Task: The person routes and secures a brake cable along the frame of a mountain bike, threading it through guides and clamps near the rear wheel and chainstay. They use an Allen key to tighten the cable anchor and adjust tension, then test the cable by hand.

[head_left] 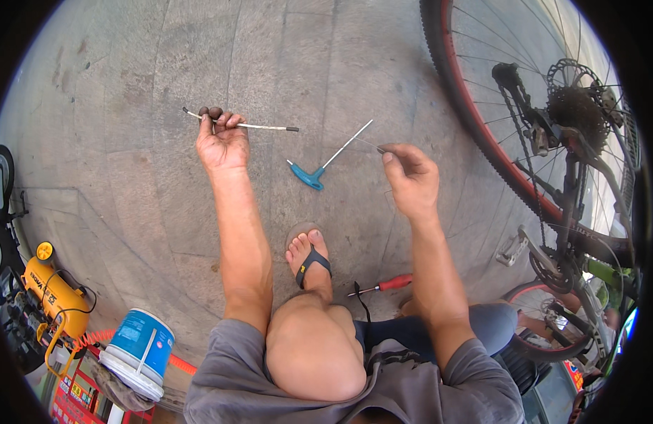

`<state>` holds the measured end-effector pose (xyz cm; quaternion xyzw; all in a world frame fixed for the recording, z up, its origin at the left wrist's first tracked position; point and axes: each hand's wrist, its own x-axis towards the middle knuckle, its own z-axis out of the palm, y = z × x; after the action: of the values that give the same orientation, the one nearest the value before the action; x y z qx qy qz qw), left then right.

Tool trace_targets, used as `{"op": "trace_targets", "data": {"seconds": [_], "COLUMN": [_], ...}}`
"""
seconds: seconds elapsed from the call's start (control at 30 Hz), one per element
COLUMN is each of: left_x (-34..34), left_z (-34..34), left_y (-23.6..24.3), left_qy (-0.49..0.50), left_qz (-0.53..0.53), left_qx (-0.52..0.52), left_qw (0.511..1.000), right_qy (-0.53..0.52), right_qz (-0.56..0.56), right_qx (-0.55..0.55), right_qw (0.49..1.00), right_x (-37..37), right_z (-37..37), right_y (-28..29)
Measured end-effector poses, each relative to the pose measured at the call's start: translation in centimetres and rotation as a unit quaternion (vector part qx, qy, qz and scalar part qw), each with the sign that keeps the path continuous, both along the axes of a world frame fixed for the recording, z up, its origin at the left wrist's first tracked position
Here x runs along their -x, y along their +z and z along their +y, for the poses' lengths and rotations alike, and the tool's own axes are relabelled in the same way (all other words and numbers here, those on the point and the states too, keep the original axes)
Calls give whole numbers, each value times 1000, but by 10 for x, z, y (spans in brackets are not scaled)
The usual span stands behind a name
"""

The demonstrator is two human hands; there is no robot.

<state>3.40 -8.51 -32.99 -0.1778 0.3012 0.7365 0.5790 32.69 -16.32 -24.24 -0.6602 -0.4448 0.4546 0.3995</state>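
My left hand (224, 141), its fingertips blackened, is closed on a short white cable housing (270, 127) with dark ends, which lies crosswise in the fingers. To the right, my right hand (414, 177) pinches a thin wire (369, 143) between thumb and finger; a small dark piece shows at the fingertips. The wire's free end points toward a T-handle hex key (313, 175) with a teal grip, lying on the ground between my hands. The two hands are apart, and the housing and wire do not touch.
An upturned bicycle with a red-rimmed wheel (475, 131) stands at the right. By my sandalled foot (311, 258) lies a red-handled screwdriver (393, 283). At the lower left are a yellow air compressor (51, 293), a blue bucket (137, 343) and an orange coiled hose (181, 364).
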Motion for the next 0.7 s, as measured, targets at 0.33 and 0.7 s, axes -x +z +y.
{"op": "trace_targets", "data": {"seconds": [0.33,0.7], "left_x": [-9,-9], "left_z": [-5,-6], "left_y": [11,6], "left_qy": [1,-4], "left_qz": [-25,-26], "left_qx": [13,3], "left_qw": [1000,1000], "right_qy": [6,6], "right_qz": [3,10], "right_qx": [29,49], "right_qw": [1000,999], "right_x": [5,5], "right_z": [-11,-8], "right_y": [10,12]}}
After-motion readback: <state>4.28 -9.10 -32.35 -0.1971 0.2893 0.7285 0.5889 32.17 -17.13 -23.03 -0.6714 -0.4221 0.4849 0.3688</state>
